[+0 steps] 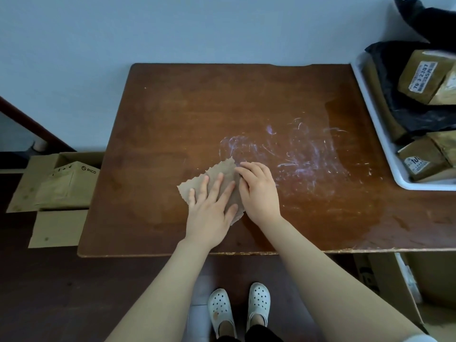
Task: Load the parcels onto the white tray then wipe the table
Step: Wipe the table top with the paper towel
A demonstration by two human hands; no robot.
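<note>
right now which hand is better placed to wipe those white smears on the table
Right. The right hand already rests on the cloth's right edge, nearest the white smears, which lie to its right. The left hand lies flat on the cloth, farther from them.

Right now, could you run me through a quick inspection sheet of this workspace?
Surface: brown wooden table, whitish smears right of the hands, a wet-looking sheen towards the right edge.
Job's things: brown cloth flat on the table; white tray at right, holding taped brown parcels and black bags.
Clutter: nothing seen on the table.
Grips: left hand flat on the cloth; right hand pressing its right edge.
Cables: nothing seen.
Surroundings: pale wall behind, open cardboard boxes on the floor at left, another box under the table at right.
</note>
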